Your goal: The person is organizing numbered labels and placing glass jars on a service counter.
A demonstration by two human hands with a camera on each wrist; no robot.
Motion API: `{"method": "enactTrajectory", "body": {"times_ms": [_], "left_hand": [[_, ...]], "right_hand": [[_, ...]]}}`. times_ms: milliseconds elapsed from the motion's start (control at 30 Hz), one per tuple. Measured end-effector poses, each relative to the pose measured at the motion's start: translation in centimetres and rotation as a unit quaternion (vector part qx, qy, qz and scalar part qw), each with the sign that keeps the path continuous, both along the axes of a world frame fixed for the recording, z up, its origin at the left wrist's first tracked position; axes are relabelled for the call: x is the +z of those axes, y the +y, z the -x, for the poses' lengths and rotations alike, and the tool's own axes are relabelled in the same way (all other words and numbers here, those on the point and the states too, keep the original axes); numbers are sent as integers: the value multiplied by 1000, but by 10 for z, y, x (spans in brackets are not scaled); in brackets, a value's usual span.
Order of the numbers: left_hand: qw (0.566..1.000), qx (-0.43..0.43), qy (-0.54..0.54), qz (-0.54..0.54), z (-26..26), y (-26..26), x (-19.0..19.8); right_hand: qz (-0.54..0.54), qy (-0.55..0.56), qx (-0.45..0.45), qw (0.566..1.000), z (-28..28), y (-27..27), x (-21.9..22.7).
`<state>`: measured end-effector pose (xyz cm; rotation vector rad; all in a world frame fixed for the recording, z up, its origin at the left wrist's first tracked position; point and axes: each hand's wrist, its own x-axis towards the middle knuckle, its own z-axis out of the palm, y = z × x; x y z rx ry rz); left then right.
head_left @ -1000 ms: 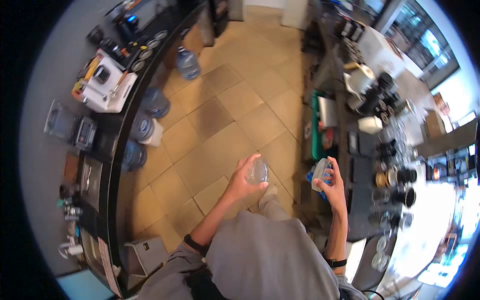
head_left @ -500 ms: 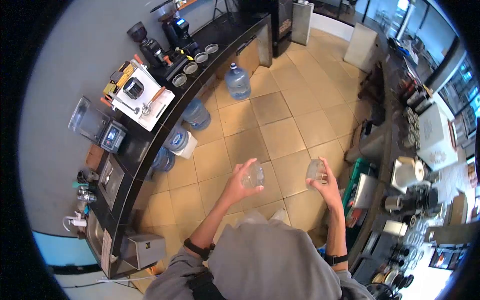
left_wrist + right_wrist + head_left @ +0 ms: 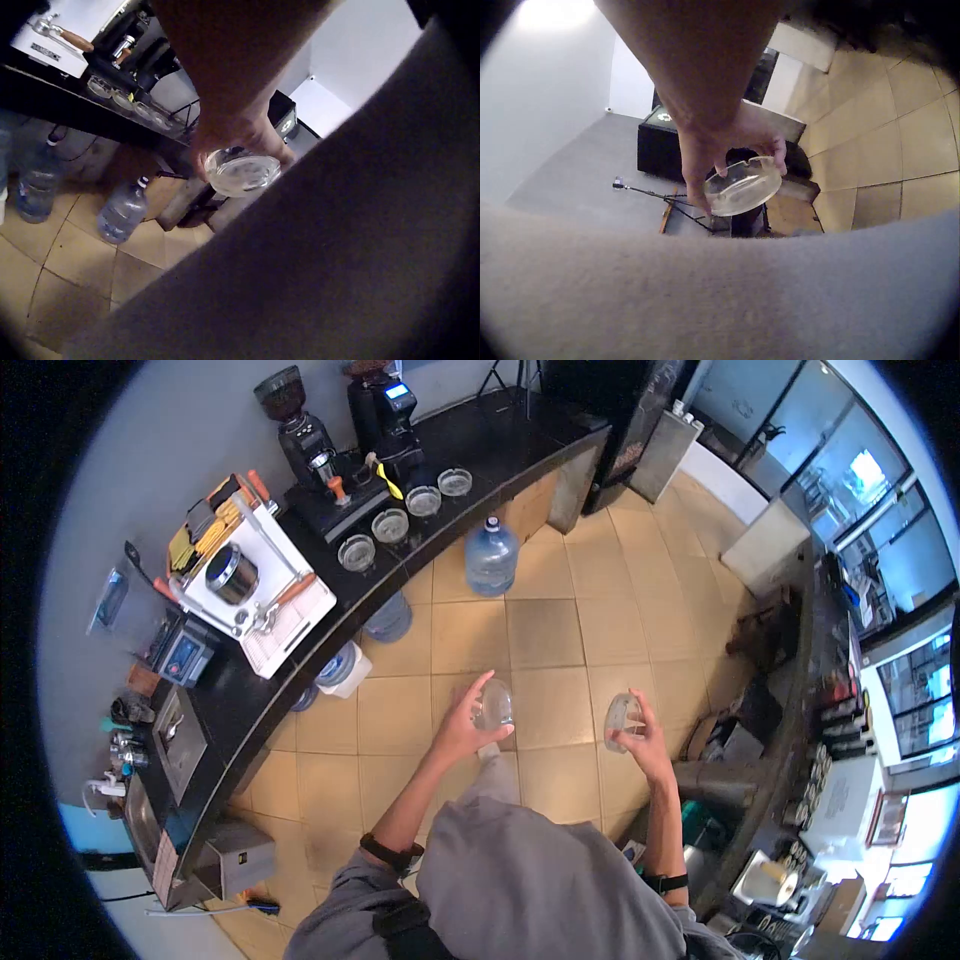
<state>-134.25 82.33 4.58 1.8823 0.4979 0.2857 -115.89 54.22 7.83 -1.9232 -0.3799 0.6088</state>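
My left hand (image 3: 462,728) grips a round clear glass ashtray (image 3: 497,706) by its rim, thumb on one side and fingers on the other. The left wrist view has this ashtray (image 3: 244,177) tipped on its side below the palm. In my right hand (image 3: 652,748) is a second clear glass ashtray (image 3: 619,722), pinched at its edge and tilted. A notch in the rim of that ashtray (image 3: 744,193) shows in the right wrist view. Both hands are held apart in front of the body, over the tiled floor.
Several similar glass ashtrays (image 3: 390,526) stand in a row on the black counter (image 3: 430,550) ahead left. Behind them are coffee grinders (image 3: 302,445), and beside them a white espresso machine (image 3: 285,605). A large water bottle (image 3: 491,560) stands on the floor. Another counter (image 3: 740,785) runs along the right.
The view has swung rightward, away from the cluttered right counter, and the left counter with its ashtray row has come nearer. Both hands still hold their ashtrays.
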Motion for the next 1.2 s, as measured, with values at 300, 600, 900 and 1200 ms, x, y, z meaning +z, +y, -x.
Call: {"method": "enactTrajectory", "body": {"times_ms": [300,600,900,1200], "left_hand": [[997,-26,-21,-75,-166,133,11],[987,69,39,-137,-313,234,-8],[955,100,145,-239,-457,321,-2],[924,118,193,-307,-544,408,-49]], "right_hand": [[0,-14,15,1000,-159,138,7],[-11,-27,98,995,-329,284,-38],[32,-240,245,939,-496,464,-75],[74,-401,273,871,-559,586,-135]]}}
